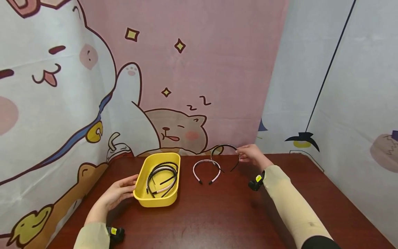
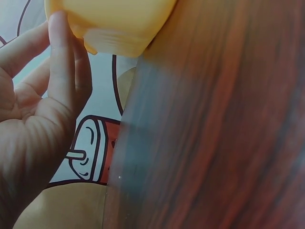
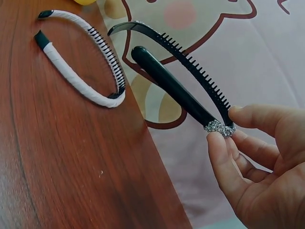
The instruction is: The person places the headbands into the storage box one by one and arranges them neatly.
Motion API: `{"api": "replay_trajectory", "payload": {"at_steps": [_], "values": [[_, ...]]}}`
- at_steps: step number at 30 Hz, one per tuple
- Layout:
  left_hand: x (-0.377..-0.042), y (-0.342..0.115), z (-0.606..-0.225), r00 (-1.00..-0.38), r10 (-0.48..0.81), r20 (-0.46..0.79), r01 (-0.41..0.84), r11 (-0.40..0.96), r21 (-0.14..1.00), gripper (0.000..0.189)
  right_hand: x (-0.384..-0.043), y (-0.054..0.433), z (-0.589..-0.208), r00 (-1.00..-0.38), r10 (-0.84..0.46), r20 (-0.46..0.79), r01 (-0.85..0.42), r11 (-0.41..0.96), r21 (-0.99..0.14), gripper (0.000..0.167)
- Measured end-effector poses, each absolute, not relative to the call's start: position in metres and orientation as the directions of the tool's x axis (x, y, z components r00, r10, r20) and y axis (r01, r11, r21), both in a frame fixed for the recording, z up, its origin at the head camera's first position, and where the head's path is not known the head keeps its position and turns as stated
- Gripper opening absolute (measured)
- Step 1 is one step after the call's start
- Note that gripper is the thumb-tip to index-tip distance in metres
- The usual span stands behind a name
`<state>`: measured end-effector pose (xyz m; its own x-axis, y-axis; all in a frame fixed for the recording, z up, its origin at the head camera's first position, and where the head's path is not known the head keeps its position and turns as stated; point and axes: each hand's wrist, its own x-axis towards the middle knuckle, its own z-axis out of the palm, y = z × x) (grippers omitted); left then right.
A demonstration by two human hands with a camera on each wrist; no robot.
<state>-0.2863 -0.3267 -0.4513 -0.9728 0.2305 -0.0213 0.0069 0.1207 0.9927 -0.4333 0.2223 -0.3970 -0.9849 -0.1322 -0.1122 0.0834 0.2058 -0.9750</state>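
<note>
My right hand (image 1: 251,154) pinches a black headband (image 3: 178,93) at a sparkly silver patch on its band. The headband is held up with its two ends pointing down in the head view, and a row of small teeth shows inside it. Behind and left of it, a white-wrapped headband (image 1: 203,161) with black tips lies on the table. My left hand (image 1: 116,193) rests its nearly straight fingers (image 2: 59,71) against the left side of a yellow plastic basin (image 1: 160,202). Inside the basin lie several headbands (image 1: 161,167), black and white, overlapping one another.
A dark reddish-brown wooden table (image 1: 211,221) lies under everything. Behind it hangs a pink cloth backdrop (image 1: 230,69) with cartoon animals, close to the table's far edge. A pale backdrop (image 1: 357,103) stands along the right side.
</note>
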Motion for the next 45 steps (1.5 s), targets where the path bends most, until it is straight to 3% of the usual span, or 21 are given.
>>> {"api": "replay_trajectory", "payload": {"at_steps": [45], "values": [[-0.287, -0.326, -0.453, -0.974, 0.225, -0.019, 0.006, 0.109, 0.994, 0.063, -0.434, 0.147, -0.377, -0.979, -0.190, -0.072, 0.048, 0.130, -0.990, 0.042]]}}
